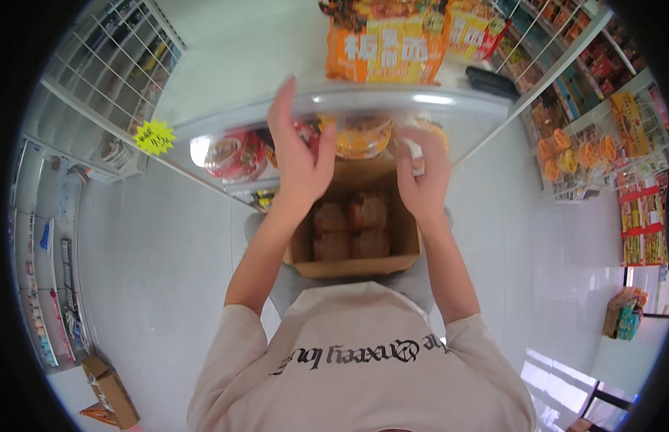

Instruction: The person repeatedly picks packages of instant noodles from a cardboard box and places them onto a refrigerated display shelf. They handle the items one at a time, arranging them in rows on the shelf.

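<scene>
My left hand (pixel 304 167) is raised at the clear front strip (pixel 366 100) of a white display shelf, thumb and fingers apart, with nothing visible in it. Behind and beside it, on the level below, sit red packaged bowls (pixel 234 156). My right hand (pixel 426 178) reaches to that lower level, fingers bent beside a white-and-yellow package (pixel 434 135); blur hides whether it grips it. Between my hands stands a yellow packaged bowl (pixel 364 137). Below them, an opened cardboard box (pixel 361 267) rests between my legs, with several wrapped packages (pixel 350 227) inside.
Orange food bags (pixel 388 48) and a black object (pixel 491 82) are on the upper shelf. A yellow starburst price tag (pixel 154 137) hangs at the left edge. Wire racks with orange-lidded tubs (pixel 561 139) stand right. Another cardboard box (pixel 110 391) lies lower left.
</scene>
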`<state>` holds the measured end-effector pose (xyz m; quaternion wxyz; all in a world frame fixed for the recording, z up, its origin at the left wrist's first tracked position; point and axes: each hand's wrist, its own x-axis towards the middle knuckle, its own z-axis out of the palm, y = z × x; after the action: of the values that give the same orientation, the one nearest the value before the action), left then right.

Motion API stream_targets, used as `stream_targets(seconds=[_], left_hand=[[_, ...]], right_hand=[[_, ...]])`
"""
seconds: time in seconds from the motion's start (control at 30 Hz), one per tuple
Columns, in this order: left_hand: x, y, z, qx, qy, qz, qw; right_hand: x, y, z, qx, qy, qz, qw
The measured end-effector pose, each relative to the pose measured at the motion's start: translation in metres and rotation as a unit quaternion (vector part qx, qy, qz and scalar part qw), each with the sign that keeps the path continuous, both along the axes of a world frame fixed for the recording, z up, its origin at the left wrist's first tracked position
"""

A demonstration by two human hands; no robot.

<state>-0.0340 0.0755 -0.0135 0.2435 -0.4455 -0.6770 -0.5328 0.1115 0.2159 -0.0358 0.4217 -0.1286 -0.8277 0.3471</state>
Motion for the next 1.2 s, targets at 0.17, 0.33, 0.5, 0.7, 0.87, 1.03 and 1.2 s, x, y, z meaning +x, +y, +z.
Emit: stream_targets(seconds=[0.17,0.33,0.5,0.7,0.87,1.03,1.2], left_hand=[[0.05,-0.079,-0.107,-0.297,-0.12,-0.094,0.943],[0.088,-0.112,-0.165,-0.547,-0.184,-0.078,0.813],[0.083,-0.1,-0.165,-0.45,-0.185,-0.079,0.87],[0.083,-0.106,-0.176,-0.427,-0.209,-0.05,0.878],[0.084,-0.103,-0.172,-0.392,-0.176,-0.048,0.902],[0.087,-0.105,-0.175,-0.394,-0.155,-0.034,0.905],[0.087,-0.099,-0.171,-0.379,-0.137,-0.039,0.915]], right_hand=[[0.005,0.002,-0.123,-0.011,-0.233,0.04,0.972],[-0.05,0.013,-0.244,-0.123,-0.618,0.051,0.775],[-0.054,0.027,-0.393,-0.291,-0.445,-0.017,0.847],[-0.054,-0.004,-0.383,-0.309,-0.495,-0.196,0.788],[-0.043,-0.006,-0.407,-0.246,-0.502,-0.176,0.81],[-0.036,0.0,-0.441,-0.234,-0.62,-0.001,0.748],[-0.032,0.008,-0.484,-0.155,-0.599,0.037,0.785]])
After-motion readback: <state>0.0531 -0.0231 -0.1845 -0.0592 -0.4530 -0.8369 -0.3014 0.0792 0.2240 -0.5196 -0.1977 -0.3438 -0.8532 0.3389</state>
